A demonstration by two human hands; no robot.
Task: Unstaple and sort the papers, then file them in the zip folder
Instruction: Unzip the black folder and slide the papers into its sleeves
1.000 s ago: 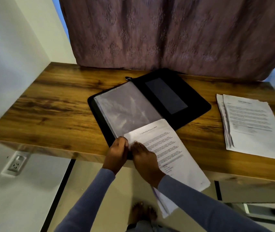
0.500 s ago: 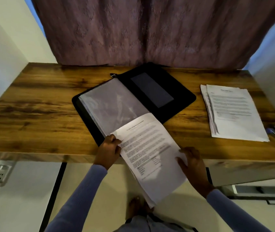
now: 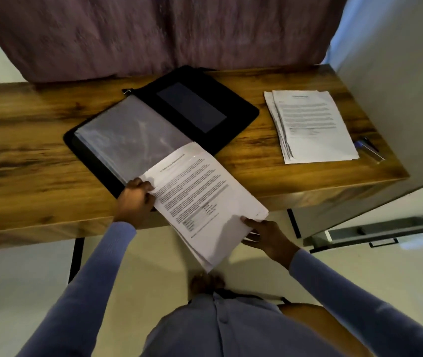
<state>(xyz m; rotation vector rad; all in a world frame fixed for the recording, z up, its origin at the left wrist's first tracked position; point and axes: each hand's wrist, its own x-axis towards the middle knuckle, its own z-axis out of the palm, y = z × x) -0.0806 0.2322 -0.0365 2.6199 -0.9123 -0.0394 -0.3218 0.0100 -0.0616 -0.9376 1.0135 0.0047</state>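
At the worktop's (image 3: 38, 140) near edge, both hands are feeding papers (image 3: 205, 202) into the open zip folder's (image 3: 220, 104) sleeve: left hand (image 3: 135, 199) pinching one corner, right hand (image 3: 267, 237) gripping the trailing one. Next, they'll likely need sliding further in.

desk (image 3: 38, 150): wood-grain, smooth, satin sheen | zip folder (image 3: 233, 109): matt black fabric-like cover | sleeve (image 3: 128, 132): glossy clear plastic | papers (image 3: 205, 199): matt white paper | curtain (image 3: 153, 34): patterned mauve cloth
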